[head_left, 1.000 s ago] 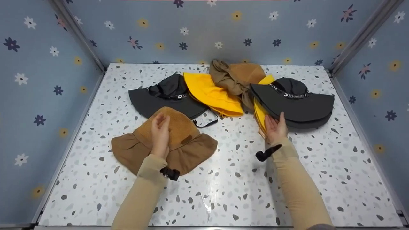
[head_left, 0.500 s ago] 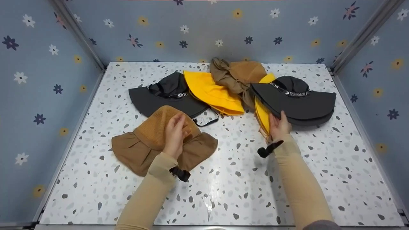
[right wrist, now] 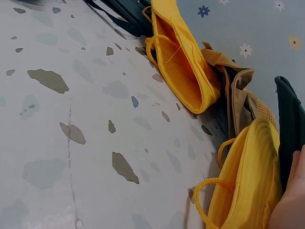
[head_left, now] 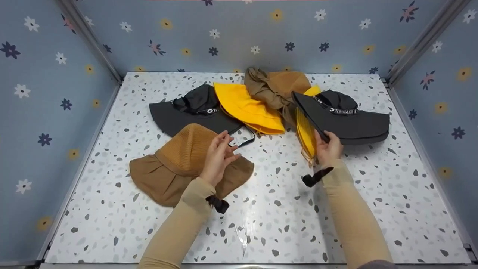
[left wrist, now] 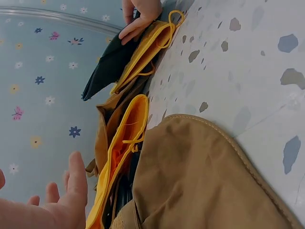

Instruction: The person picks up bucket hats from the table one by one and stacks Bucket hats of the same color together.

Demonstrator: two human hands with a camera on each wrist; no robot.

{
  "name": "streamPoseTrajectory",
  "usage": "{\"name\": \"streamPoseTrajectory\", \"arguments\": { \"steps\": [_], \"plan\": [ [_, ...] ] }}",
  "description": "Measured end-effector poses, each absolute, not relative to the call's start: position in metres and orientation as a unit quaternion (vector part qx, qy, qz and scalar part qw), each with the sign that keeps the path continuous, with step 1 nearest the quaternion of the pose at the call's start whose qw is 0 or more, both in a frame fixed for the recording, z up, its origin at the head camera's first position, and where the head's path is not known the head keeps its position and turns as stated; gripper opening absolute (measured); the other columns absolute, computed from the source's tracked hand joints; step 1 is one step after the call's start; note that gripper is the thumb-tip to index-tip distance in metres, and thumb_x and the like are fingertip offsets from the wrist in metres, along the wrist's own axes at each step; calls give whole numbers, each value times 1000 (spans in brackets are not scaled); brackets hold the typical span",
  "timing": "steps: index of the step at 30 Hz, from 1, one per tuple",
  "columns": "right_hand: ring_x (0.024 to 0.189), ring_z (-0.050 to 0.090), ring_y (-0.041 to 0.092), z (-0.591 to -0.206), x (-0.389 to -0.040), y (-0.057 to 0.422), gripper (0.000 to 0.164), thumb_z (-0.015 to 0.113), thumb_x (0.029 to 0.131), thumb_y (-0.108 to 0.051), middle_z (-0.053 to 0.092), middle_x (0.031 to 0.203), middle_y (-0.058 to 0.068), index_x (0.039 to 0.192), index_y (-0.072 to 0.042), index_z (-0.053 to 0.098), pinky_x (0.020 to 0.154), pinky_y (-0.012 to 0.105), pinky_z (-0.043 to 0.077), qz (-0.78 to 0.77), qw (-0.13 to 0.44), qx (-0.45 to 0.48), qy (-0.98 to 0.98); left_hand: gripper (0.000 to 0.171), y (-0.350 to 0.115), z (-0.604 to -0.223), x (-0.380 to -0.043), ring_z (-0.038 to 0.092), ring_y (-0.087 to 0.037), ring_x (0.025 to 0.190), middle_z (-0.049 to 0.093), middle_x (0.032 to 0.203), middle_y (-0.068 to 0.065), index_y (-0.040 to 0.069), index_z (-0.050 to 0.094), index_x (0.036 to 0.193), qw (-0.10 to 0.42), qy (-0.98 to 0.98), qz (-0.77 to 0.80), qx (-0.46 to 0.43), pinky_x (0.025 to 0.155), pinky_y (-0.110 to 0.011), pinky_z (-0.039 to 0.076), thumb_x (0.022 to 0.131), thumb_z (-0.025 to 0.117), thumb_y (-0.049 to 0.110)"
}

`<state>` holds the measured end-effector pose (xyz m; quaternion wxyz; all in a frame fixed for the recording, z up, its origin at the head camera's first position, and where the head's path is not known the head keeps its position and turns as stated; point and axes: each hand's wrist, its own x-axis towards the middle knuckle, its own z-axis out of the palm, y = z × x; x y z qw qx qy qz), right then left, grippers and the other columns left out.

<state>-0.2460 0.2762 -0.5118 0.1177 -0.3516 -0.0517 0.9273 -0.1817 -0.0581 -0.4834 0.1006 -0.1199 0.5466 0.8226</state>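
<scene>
In the head view my right hand (head_left: 329,149) pinches the near brim of a black sun hat (head_left: 358,127) with white lettering on its band. That brim is tilted up at its left side. Right beside it, partly beneath, lies a yellow hat (head_left: 306,132); its cord loops show in the right wrist view, next to the hand (right wrist: 290,202). My left hand (head_left: 218,158) hovers with loosely spread fingers over a brown hat (head_left: 175,149) with a knitted crown and wide cloth brim. Nothing is in that hand, as the left wrist view also suggests.
Behind the brown hat lies another black hat (head_left: 186,117) with a chin strap. A second yellow hat (head_left: 252,110) overlaps it, and another brown hat (head_left: 287,84) is crumpled at the back. Flower-patterned walls (head_left: 239,37) enclose the speckled tabletop (head_left: 272,224).
My left hand has moved right across the brown hat, its fingers spreading. My right hand has taken the black hat's brim and lifted its left side a little.
</scene>
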Motion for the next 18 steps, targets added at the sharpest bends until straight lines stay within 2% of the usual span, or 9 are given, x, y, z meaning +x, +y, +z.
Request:
{"name": "streamPoseTrajectory", "arguments": {
  "steps": [2,4,5,6,9,12,15,18],
  "plan": [
    [138,46,21,-510,-243,272,83,51,95,13,36,153,1,156,-34,21,98,39,54,930,121,-341,-65,54,-54,-484,-182,56,-35,123,40,149,-18,12,29,155,111,542,825,-112,94,-39,56,106,46,29],
    [139,45,22,-509,-240,266,98,50,94,15,33,155,2,155,-47,5,99,39,53,933,123,-328,-78,57,-51,-484,-182,54,-38,127,38,152,-19,13,26,156,118,541,826,-106,94,-40,56,106,47,29],
    [139,44,22,-508,-238,263,104,50,93,16,31,156,2,153,-52,-1,99,39,53,935,125,-322,-86,57,-48,-484,-182,54,-39,128,37,153,-20,13,26,156,121,540,826,-104,94,-41,56,106,47,29],
    [139,45,23,-507,-237,260,105,50,93,17,31,156,3,153,-52,-2,98,40,54,935,126,-317,-94,57,-46,-484,-182,53,-39,128,36,154,-21,13,25,156,123,540,827,-100,94,-41,56,106,47,29],
    [136,49,26,-505,-233,251,93,51,92,18,37,152,8,156,-36,12,95,40,55,937,127,-305,-110,59,-42,-483,-182,57,-36,124,35,154,-21,13,24,157,129,537,829,-92,95,-44,56,105,48,28],
    [133,52,30,-503,-229,240,72,51,91,19,45,145,14,150,-15,28,90,40,57,939,130,-290,-135,61,-38,-483,-182,58,-35,123,35,154,-21,12,23,157,134,537,828,-85,94,-44,56,105,50,26],
    [127,57,33,-500,-224,229,62,51,91,20,51,135,19,146,-3,34,87,40,58,942,131,-269,-154,62,-34,-484,-182,56,-39,126,36,154,-20,13,22,157,138,539,826,-85,94,-44,56,104,52,26],
    [110,67,35,-497,-218,217,57,52,92,18,56,127,22,144,2,36,86,41,58,944,132,-247,-176,63,-31,-483,-182,55,-40,127,35,154,-20,13,22,157,140,542,825,-81,95,-45,56,103,53,26]
  ]
}}
